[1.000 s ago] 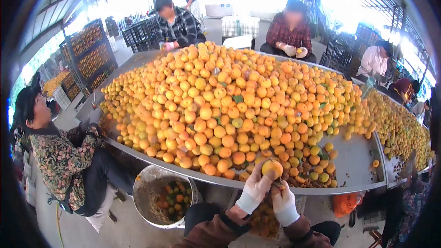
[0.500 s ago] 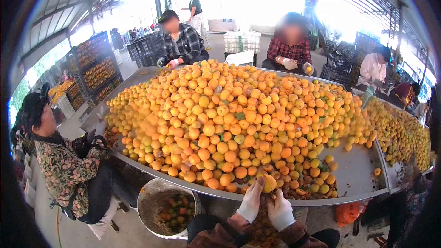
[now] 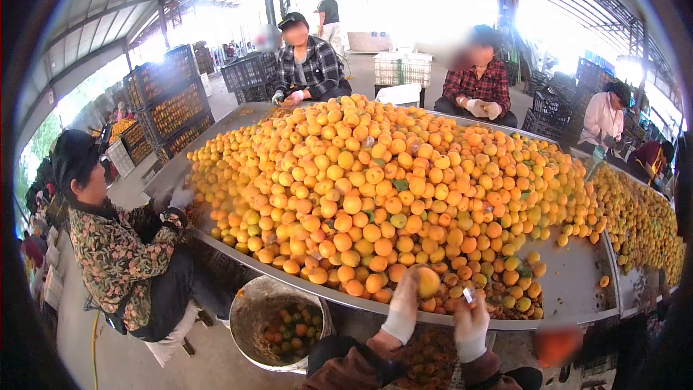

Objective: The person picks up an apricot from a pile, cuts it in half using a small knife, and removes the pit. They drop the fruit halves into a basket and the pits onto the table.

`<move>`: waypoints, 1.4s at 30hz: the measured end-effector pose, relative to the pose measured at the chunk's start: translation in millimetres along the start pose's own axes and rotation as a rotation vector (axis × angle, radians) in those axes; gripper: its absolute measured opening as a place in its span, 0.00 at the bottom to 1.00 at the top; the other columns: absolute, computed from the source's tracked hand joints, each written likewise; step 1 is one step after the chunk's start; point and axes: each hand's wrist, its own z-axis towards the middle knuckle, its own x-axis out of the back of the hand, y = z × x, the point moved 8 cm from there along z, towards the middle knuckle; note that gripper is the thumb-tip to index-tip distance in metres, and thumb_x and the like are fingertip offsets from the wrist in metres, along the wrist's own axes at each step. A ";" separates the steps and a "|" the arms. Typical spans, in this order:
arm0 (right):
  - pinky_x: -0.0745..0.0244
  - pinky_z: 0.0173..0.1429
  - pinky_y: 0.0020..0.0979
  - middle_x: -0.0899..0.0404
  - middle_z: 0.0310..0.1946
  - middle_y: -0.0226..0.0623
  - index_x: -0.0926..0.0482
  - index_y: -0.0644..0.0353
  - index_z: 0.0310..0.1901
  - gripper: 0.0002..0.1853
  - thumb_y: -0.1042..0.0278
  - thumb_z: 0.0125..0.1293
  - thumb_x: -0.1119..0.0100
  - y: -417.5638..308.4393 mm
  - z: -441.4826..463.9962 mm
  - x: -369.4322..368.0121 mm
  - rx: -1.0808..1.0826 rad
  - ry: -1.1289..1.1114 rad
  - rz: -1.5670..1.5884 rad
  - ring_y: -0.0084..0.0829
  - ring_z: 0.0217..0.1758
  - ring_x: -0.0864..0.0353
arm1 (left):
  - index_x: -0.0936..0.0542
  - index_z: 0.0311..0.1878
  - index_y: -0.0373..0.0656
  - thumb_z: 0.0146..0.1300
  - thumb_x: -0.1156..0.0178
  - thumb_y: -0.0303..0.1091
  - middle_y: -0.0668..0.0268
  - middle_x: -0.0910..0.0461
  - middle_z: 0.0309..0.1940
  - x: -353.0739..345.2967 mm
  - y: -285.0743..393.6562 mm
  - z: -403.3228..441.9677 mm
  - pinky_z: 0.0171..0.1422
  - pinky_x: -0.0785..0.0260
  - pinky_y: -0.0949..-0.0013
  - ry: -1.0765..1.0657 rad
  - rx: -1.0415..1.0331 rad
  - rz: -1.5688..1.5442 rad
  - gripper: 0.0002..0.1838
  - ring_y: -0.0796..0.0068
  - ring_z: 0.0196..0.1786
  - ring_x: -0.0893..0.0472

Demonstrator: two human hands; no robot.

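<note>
My left hand (image 3: 403,310), in a pale glove, is closed around an orange apricot (image 3: 429,283) just above the near edge of the sorting table. To its right, my gloved right hand (image 3: 471,328) is raised with its fingers pinched together. A small shiny piece (image 3: 468,295), metallic in look, sticks up from those fingertips; its exact kind is too small to make out. Beyond both hands rises a big heap of apricots (image 3: 354,195), orange with some greenish ones. Below my hands, more fruit (image 3: 427,361) shows between my sleeves.
A metal tabletop (image 3: 577,274) carries the heap. A white bucket (image 3: 242,332) with greenish fruit stands at lower left. One person (image 3: 123,253) sits at left, others (image 3: 315,65) (image 3: 476,87) across. Stacked crates (image 3: 170,101) stand behind; an orange blur (image 3: 557,347) is at lower right.
My hands have moved apart, the left keeping the apricot and the right now showing the shiny piece. The whole view has shifted, so the scene sits further right and slightly lower.
</note>
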 end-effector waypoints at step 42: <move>0.24 0.40 0.27 0.23 0.38 0.40 0.26 0.67 0.42 0.10 0.69 0.72 0.54 46.8 -9.8 26.0 -0.335 -0.094 0.732 0.28 0.37 0.21 | 0.28 0.53 0.41 0.76 0.63 0.46 0.63 0.21 0.33 -51.6 -29.7 -53.2 0.27 0.37 0.75 -0.066 0.255 0.350 0.20 0.76 0.26 0.27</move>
